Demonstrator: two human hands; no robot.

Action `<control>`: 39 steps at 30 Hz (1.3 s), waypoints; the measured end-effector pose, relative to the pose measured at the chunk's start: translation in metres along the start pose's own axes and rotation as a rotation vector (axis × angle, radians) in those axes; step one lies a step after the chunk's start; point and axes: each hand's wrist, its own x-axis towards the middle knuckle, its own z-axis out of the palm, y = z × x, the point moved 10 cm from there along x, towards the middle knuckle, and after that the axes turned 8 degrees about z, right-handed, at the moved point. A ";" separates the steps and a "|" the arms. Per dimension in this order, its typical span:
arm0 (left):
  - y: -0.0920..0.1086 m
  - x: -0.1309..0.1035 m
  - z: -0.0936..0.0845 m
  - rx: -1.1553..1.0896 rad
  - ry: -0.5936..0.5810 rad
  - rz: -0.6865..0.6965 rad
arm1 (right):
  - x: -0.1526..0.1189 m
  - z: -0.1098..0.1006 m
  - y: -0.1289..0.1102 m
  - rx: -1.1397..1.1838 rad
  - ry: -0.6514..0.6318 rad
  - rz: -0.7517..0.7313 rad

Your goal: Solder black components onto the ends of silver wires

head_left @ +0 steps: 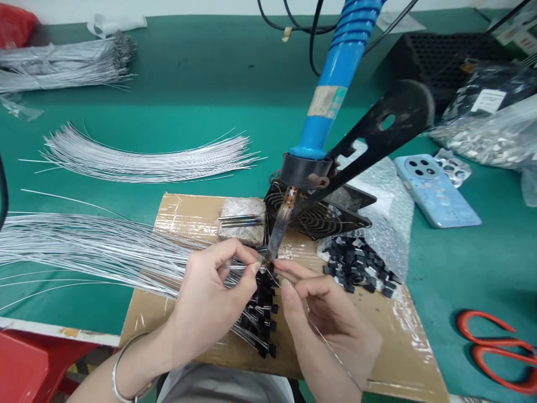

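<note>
Left hand point(210, 302), metal bangle at the wrist: grip together, thumb and forefinger pinched on a small piece point(263, 268), mostly hidden by the fingertips. Right hand point(327, 313): thumb and fingers clamped on a thin wire point(333, 350), which trails down past the palm; its upper end reaches toward the small piece.

Blue soldering iron point(314, 129) slants down from above, in a black bracket point(386, 131); its tip is at the small piece, between the two hands. Whether tip and piece touch: cannot tell.

Under the hands, a cardboard sheet point(386, 336) on the green worktop point(474, 268). Nearer bundle of pale wires point(104, 246) runs in from the left, passing behind the left hand; black ends point(266, 324) lie in a row between the hands. Behind them, dark metal rods point(239, 221) on a pale block point(241, 235), beside a black fan point(323, 218).

Right of the fan: heap of small black parts point(361, 266) on bubble wrap point(400, 224). Farther right, a light-blue phone point(438, 190) and orange-handled scissors point(495, 341). Second wire bundle point(146, 165) farther back, well apart from both hands.
</note>
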 end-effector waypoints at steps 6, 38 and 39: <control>-0.004 0.001 0.001 -0.006 -0.004 -0.029 | 0.001 0.000 0.003 -0.025 0.009 0.022; -0.003 0.001 0.000 0.001 0.006 0.019 | -0.002 0.001 -0.003 -0.010 0.022 -0.037; -0.002 0.001 0.000 0.002 0.006 0.019 | -0.001 0.002 -0.004 -0.009 0.016 -0.045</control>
